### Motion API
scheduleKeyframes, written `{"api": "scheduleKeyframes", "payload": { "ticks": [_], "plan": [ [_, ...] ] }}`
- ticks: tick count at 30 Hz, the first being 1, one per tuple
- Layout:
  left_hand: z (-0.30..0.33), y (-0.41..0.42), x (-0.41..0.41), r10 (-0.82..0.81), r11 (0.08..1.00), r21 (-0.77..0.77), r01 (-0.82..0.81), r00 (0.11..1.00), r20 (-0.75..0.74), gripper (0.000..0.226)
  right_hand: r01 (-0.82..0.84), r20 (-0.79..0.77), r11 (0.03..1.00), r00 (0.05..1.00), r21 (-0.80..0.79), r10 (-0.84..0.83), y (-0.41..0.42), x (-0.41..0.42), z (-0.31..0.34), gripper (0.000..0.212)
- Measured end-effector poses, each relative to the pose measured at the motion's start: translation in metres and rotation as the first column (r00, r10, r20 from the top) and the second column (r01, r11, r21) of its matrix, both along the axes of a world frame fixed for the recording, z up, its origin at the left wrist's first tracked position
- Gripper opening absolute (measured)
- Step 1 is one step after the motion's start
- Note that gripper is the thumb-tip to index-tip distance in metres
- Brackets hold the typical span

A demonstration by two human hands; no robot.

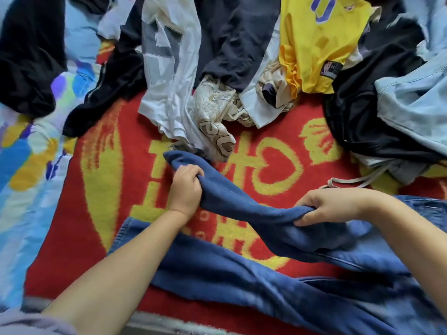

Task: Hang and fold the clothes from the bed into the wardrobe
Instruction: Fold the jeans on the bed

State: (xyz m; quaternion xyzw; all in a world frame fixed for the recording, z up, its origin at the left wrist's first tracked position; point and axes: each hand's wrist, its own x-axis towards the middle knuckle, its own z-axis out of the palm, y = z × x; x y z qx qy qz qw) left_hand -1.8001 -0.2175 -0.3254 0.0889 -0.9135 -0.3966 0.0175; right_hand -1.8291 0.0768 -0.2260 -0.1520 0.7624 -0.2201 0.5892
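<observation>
Gripping a soft blue fleece garment [244, 209], the left hand [186, 187] and right hand [331, 207] bunch it above a fuzzy red-and-yellow blanket [101, 180], near rumpled denim jeans [278, 281].

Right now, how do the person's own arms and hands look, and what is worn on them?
Both forearms are bare to the elbow. The left hand and the right hand wear no gloves, rings or watch that I can see. A bit of pale lilac-grey clothing shows at the lower left corner.

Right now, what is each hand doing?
Left hand: fingers curled round the blue garment.
Right hand: fingers gripping the same blue garment.
</observation>
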Motion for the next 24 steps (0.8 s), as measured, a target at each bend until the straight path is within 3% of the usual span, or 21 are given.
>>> {"api": "scheduleKeyframes", "payload": {
  "ticks": [2, 4, 7, 10, 13, 15, 19, 22, 24],
  "plan": [
    [0.008, -0.009, 0.013, -0.156, 0.988, 0.009, 0.156, 0.983, 0.1, 0.029, 0.087, -0.063, 0.995, 0.994, -0.041, -0.089, 0.002, 0.005, -0.006, 0.011],
    [0.013, -0.018, 0.025, -0.253, 0.96, -0.058, 0.273, 0.94, 0.229, 0.033, 0.231, -0.239, 0.968, 0.939, -0.098, -0.249, 0.004, 0.008, -0.012, 0.013],
    [0.014, -0.029, 0.036, -0.174, 0.918, -0.293, 0.268, 0.935, 0.309, 0.045, 0.381, -0.377, 0.915, 0.834, -0.134, -0.402, 0.006, 0.011, -0.019, 0.022],
    [0.003, -0.024, 0.045, -0.275, 0.87, -0.343, 0.354, 0.926, 0.256, 0.072, 0.296, -0.461, 0.955, 0.847, -0.004, -0.265, 0.001, 0.011, -0.037, 0.033],
    [-0.027, -0.005, 0.064, -0.396, 0.796, -0.263, 0.546, 0.797, 0.456, 0.077, 0.148, -0.508, 0.978, 0.86, 0.144, -0.055, -0.008, 0.014, -0.061, 0.036],
    [-0.053, -0.004, 0.08, -0.316, 0.71, -0.333, 0.62, 0.703, 0.637, 0.072, 0.082, -0.512, 0.984, 0.859, 0.161, 0.013, -0.011, 0.016, -0.076, 0.027],
    [-0.071, -0.033, 0.077, -0.092, 0.623, -0.576, 0.529, 0.781, 0.618, 0.051, 0.134, -0.489, 0.987, 0.869, 0.094, -0.071, -0.001, 0.013, -0.085, 0.008],
    [-0.072, -0.059, 0.066, -0.092, 0.542, -0.558, 0.629, 0.704, 0.704, 0.092, 0.131, -0.415, 0.987, 0.906, 0.089, -0.083, 0.008, 0.01, -0.084, 0.011],
    [-0.073, -0.065, 0.066, -0.103, 0.526, -0.495, 0.692, 0.629, 0.77, 0.106, 0.127, -0.329, 0.988, 0.94, 0.088, -0.091, 0.012, 0.011, -0.082, 0.009]
  ]
}}
